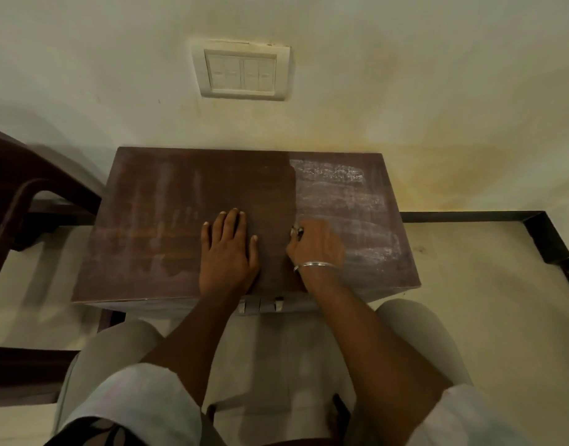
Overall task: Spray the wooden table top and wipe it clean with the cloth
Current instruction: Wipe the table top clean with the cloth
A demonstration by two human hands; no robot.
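The wooden table top (167, 188) is a small brown rectangle against the wall. Its right part carries whitish horizontal streaks (344, 201); the middle band looks darker, and faint smears mark the left part. My left hand (227, 249) lies flat on the top near the front edge, fingers straight and together. My right hand (315, 241) rests just to its right with the fingers curled under, a bracelet on the wrist and something small and shiny at the knuckles. Whatever sits under that hand is hidden. No cloth or spray bottle shows.
A dark brown plastic chair (26, 194) stands close at the left. A switch plate (243, 72) is on the stained wall behind the table. My knees in pale trousers (415, 333) sit right at the table's front edge. A dark skirting line (469, 216) runs along the right.
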